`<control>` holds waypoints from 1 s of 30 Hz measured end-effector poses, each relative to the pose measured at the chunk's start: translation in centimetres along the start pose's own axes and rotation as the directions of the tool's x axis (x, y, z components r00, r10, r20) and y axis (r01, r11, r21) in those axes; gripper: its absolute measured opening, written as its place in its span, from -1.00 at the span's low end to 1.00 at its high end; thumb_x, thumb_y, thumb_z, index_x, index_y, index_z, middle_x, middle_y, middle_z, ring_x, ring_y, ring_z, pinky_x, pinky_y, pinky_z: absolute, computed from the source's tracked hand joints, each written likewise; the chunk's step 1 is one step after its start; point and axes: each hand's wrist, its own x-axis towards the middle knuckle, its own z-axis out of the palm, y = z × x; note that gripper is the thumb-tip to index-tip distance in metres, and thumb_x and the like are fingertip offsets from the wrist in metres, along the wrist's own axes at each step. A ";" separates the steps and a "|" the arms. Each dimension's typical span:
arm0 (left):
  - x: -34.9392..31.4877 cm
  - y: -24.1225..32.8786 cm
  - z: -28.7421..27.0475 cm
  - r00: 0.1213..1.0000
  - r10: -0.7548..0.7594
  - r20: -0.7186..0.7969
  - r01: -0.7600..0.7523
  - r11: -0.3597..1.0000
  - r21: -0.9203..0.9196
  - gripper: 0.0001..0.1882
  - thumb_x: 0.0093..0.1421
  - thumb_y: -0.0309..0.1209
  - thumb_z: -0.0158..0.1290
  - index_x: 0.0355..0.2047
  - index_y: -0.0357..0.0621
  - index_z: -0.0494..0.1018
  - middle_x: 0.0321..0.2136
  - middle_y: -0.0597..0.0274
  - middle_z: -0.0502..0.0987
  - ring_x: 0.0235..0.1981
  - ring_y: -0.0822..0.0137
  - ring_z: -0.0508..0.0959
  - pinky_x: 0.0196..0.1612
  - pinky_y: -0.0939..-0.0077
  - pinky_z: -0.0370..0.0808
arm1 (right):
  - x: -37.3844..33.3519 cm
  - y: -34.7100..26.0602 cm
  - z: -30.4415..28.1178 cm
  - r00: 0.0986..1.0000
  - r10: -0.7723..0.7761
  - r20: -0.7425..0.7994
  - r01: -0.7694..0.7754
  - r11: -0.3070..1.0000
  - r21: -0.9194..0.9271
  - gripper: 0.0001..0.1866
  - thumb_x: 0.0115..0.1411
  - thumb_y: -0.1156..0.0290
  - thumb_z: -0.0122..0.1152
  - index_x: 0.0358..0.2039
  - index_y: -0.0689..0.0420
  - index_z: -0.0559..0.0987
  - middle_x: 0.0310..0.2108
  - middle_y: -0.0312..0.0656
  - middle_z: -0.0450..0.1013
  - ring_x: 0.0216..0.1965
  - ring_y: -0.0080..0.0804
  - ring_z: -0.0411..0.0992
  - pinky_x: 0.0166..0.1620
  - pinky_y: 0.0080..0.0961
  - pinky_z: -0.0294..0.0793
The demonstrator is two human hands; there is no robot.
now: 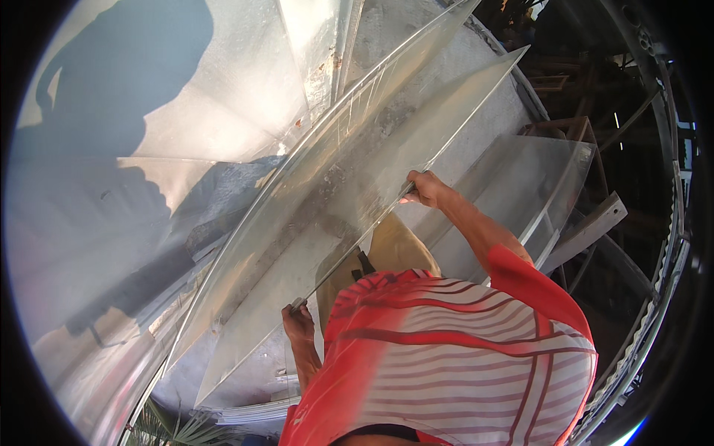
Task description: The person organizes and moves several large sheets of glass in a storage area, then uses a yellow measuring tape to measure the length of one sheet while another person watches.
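Note:
A large translucent glass sheet runs slantwise in front of me, tilted, its near edge close to my body. My right hand is closed on that near edge, about midway along it. Lower and to the left, my left hand grips the same edge, with a small greyish bit showing at its fingertips that I cannot make out. Beyond this sheet stands another glass sheet, its edge bowed by the lens. Most of the fingers lie behind the edge or are turned from view.
At right, another clear sheet leans near a metal bar and a brown frame. Large pale sheets at upper left carry my shadow. Stacked sheet edges and green leaves show at the bottom.

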 end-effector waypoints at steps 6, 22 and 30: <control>-0.8 0.2 1.0 0.999 -0.040 -0.027 0.041 0.999 0.023 -0.66 0.23 -0.27 -0.14 -0.25 -0.38 0.39 -0.38 0.05 0.49 -0.44 0.36 0.49 -0.40 0.76 0.53 | -1.2 0.5 -0.6 0.996 0.041 -0.078 -0.043 0.999 -0.016 -0.61 0.19 0.43 -0.12 -0.16 0.59 0.31 -0.29 0.25 0.42 -0.40 0.02 0.54 -0.42 -0.43 0.61; 0.9 3.0 1.6 0.998 0.062 -0.005 -0.061 0.998 0.031 -0.61 0.27 -0.26 -0.25 -0.17 -0.41 0.32 -0.34 -0.03 0.46 -0.39 0.30 0.49 -0.39 0.59 0.52 | -7.2 8.8 11.3 0.921 0.292 0.258 -0.194 0.917 -0.348 -0.12 0.07 -0.34 0.03 -0.02 0.33 0.34 -0.25 -0.09 0.41 -0.26 -0.33 0.46 -0.30 -0.45 0.52; 0.4 3.4 2.6 1.000 -0.002 -0.005 0.002 0.999 -0.041 -0.59 0.27 -0.19 -0.22 -0.23 -0.37 0.38 -0.44 0.01 0.53 -0.49 0.24 0.55 -0.44 0.39 0.59 | -10.2 15.9 22.6 0.897 0.313 0.311 -0.170 0.895 -0.412 -0.08 0.17 -0.30 -0.07 0.15 0.37 0.16 0.01 0.15 0.30 -0.06 -0.09 0.40 -0.05 -0.31 0.42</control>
